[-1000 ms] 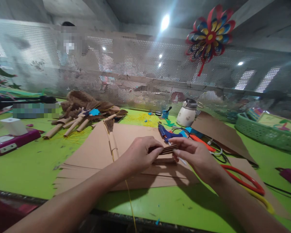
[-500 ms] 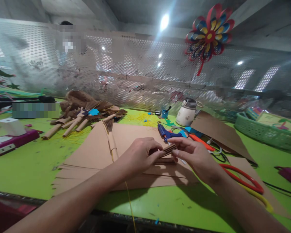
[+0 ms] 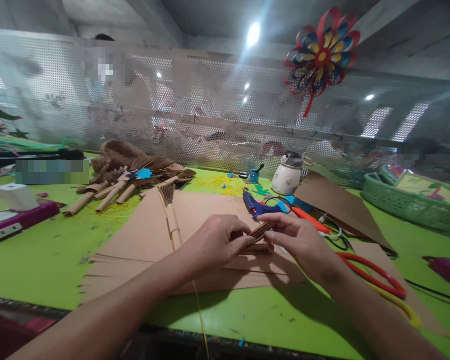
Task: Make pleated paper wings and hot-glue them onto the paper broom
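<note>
Between my two hands is a small stack of narrow, folded brown paper strips (image 3: 259, 233). My left hand (image 3: 223, 240) pinches its left end, thumb below and fingers above. At the other end, the thumb and fingertips of my right hand (image 3: 294, 240) close on the strips. Another folded brown piece (image 3: 255, 248) lies just beneath them. Large sheets of brown paper (image 3: 198, 210), slit along the left edge, lie under both hands. A rolled paper piece with a fringed top (image 3: 173, 220) rests to the left. Behind my right hand is a blue glue gun (image 3: 260, 206).
Red-handled scissors (image 3: 378, 275) lie at the right, near cables and brown paper. A white bottle (image 3: 287, 175) and a green basket (image 3: 412, 205) stand behind. Rolled paper pieces (image 3: 114, 195) and a purple power strip (image 3: 22, 220) are at the left.
The held strips have tilted slightly, and my hands have hardly moved. The whole view has shifted a little.
</note>
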Demonstrator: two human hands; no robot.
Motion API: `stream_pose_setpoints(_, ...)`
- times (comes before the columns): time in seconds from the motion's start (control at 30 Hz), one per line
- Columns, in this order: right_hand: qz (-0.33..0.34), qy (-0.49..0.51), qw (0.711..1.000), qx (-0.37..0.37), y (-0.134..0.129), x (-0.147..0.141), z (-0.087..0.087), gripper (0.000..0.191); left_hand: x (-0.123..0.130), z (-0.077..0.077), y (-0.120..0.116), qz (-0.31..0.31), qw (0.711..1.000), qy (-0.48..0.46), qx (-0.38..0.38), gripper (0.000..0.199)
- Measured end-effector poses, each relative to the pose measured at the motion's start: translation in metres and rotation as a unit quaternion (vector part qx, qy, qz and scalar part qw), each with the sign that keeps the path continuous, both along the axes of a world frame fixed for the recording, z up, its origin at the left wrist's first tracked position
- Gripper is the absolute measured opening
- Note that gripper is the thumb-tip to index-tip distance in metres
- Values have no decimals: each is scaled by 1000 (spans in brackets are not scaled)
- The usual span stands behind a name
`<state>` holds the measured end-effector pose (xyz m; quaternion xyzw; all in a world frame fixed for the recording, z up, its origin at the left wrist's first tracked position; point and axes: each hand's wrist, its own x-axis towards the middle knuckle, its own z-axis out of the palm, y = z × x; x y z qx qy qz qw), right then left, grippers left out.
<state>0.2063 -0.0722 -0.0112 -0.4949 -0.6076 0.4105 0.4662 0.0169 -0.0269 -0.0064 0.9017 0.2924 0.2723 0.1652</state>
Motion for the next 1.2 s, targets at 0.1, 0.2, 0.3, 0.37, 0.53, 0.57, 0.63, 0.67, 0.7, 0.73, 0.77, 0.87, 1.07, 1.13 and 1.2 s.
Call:
stream_pose_setpoints(0.1, -2, -5, 1000, -2, -1, -1, 1, 33, 0, 1, -2, -9, 1000, 0, -11, 26)
stream_pose_setpoints(0.2, -8, -3, 1000, -3, -1, -1, 2, 31, 1, 2, -4, -28, 999, 8, -30, 35)
stream_pose_setpoints(0.3, -8, -1, 1000, -4, 0, -1, 2, 30, 1, 0, -3, -22, 998, 14, -50, 37)
stream_pose_setpoints(0.37, -5, 1, 1000, -9, 0, -1, 2, 30, 1, -1, -2, -16, 998, 16, -58, 35)
stream_pose_setpoints(0.53, -3, 22, 1000, -15, 1, -2, 0, 30, 1, -2, -1, -20, 997, 14, -79, 28)
stream_pose_setpoints(0.57, -3, 26, 1000, -16, 2, -2, 0, 30, 0, -1, -1, -21, 996, 10, -90, 28)
stream_pose_setpoints(0.63, -1, 31, 999, -17, 3, -1, -1, 31, 0, 0, -1, -29, 992, 3, -120, 28)
stream_pose_setpoints(0.67, 1, 34, 999, -17, 3, -1, -1, 31, 0, 1, -1, -35, 990, -1, -140, 29)
stream_pose_setpoints(0.7, 3, 37, 999, -17, 3, -1, -2, 31, -1, 2, -1, -39, 986, -6, -162, 29)
stream_pose_setpoints(0.73, 6, 40, 999, -16, 3, 0, -2, 32, -1, 3, -1, -42, 982, -9, -184, 30)
stream_pose_setpoints(0.77, 7, 43, 999, -16, 3, 1, -3, 32, -1, 4, -1, -45, 977, -13, -206, 30)
stream_pose_setpoints(0.87, 12, 55, 998, -16, 3, 2, -5, 31, -3, 7, 1, -64, 962, -33, -264, 32)
stream_pose_setpoints(1.07, 33, 97, 994, -24, 7, 5, -13, 34, -5, 6, 5, -101, 927, -46, -358, 33)
stream_pose_setpoints(1.13, 35, 104, 994, -26, 9, 5, -16, 35, -5, 5, 6, -105, 922, -48, -370, 31)
stream_pose_setpoints(1.2, 37, 108, 993, -29, 10, 4, -17, 34, -5, 4, 6, -103, 919, -49, -377, 30)
